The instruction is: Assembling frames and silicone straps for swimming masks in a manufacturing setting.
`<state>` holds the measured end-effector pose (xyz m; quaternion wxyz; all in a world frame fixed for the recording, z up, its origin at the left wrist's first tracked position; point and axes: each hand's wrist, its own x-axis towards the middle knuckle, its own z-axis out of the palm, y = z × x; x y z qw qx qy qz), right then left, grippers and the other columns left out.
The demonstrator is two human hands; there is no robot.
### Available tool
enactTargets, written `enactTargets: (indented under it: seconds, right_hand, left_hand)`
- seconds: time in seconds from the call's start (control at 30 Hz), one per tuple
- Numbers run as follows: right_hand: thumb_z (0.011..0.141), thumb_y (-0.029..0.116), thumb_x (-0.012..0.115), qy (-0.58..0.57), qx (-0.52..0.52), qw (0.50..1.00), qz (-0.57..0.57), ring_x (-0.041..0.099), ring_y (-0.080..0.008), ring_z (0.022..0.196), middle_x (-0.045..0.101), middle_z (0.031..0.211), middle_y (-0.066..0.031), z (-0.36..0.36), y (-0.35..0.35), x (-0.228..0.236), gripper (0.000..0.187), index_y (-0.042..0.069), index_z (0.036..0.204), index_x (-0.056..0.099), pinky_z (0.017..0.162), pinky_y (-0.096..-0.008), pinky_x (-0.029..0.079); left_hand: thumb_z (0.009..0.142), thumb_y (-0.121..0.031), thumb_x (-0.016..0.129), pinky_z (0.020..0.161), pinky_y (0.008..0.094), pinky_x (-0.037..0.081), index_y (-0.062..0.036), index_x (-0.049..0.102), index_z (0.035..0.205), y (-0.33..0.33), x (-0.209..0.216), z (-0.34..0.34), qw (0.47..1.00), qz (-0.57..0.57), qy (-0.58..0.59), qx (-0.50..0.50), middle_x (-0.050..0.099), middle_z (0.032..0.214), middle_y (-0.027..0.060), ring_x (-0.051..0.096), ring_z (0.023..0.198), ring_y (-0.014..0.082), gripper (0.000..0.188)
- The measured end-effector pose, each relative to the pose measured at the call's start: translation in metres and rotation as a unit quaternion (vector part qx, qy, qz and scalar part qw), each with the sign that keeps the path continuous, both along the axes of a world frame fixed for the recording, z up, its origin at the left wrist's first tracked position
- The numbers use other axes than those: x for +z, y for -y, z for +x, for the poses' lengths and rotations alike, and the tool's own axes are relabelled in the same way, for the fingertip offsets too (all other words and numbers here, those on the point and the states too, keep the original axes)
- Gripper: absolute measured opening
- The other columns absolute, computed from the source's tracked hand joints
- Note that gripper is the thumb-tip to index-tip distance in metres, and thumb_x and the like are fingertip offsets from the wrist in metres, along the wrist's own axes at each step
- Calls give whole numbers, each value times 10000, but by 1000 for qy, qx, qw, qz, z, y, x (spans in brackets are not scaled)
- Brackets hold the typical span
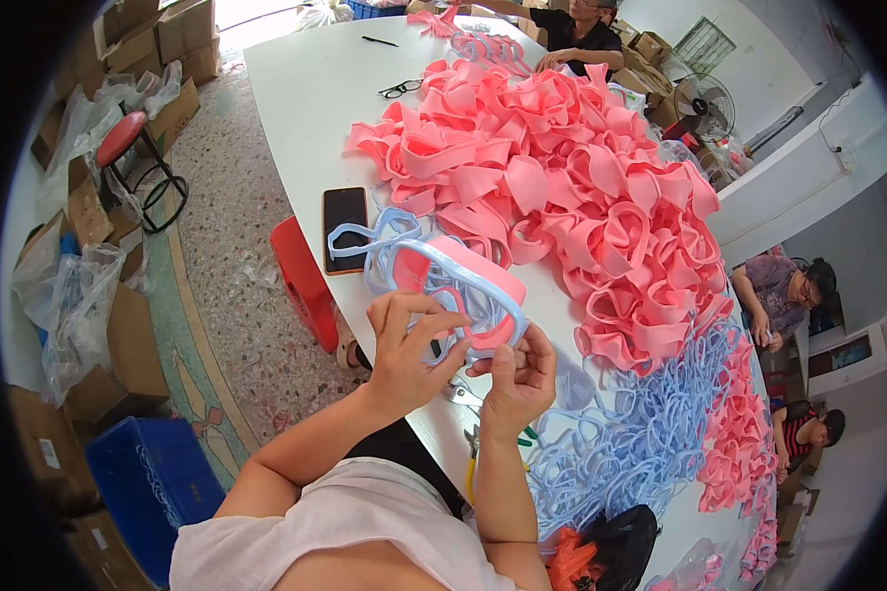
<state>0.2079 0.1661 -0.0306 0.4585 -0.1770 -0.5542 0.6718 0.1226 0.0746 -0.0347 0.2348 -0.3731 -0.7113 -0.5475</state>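
Observation:
Both hands hold one curved pink band edged with a light-blue rim (503,279) above the table's near edge. My left hand (404,345) pinches at its lower left side, with the thumb and fingertips close together. My right hand (522,382) grips the lower right corner of the blue rim between thumb and curled fingers. Just beyond lie several light-blue loop frames (376,258), partly hidden by the held piece. A dark phone (344,219) lies beside them. Under my wrists are pliers with yellow handles (471,468) and another metal tool (460,395).
A large heap of pink bands (562,177) covers the table's middle. Light-blue loops (611,443) are piled at right. Glasses (400,89) and a pen (379,41) lie farther off. A red stool (304,281) and a blue crate (158,492) stand left. Other people sit around the table.

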Motion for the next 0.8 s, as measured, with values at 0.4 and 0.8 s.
enactTargets:
  seconds: [0.4, 0.8]
  right_hand:
    - [823, -51, 696, 12, -48, 990, 133, 646, -135, 694, 642, 962, -143, 2, 10, -22, 419, -76, 1198, 511, 594, -247, 575]
    - [850, 11, 684, -15, -81, 995, 56, 633, -147, 643, 630, 989, -123, 3, 4, -14, 385, -56, 1194, 526, 520, -263, 567]
  left_hand:
    - [561, -72, 741, 841, 380, 309, -125, 612, 757, -4, -4, 1, 999, -31, 25, 6, 516, 930, 26, 452, 951, 232, 241]
    - [617, -148, 804, 927, 390, 328, -166, 693, 1014, 1, -1, 7, 998, -14, -24, -48, 566, 1098, 42, 488, 1089, 253, 413]
